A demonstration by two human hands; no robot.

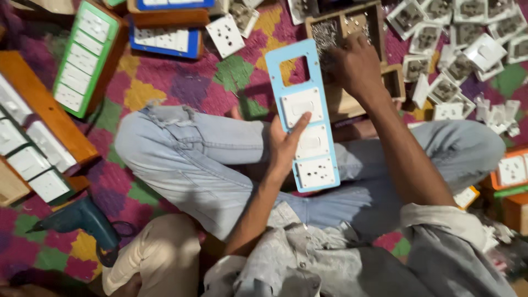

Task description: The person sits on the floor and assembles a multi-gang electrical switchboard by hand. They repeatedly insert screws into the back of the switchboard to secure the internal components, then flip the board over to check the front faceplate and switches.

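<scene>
Left hand (287,149): grip closed round the edge of the blue switch plate (304,116), thumb across a white switch.
Plate: held over the person's crossed legs, top slot empty.
Right hand (356,65): just beyond the plate, fingers down in the wooden screw box (345,27); whether they hold anything, I cannot tell.
Drill (82,220): on the rug, well left of the plate.

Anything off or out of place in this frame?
The light-blue switch plate in the left hand has its top slot empty, while three white modules fill the rest. White switch modules lie scattered loose across the patterned mat at upper right. The right hand reaches into a wooden tray. No damage visible.
</scene>
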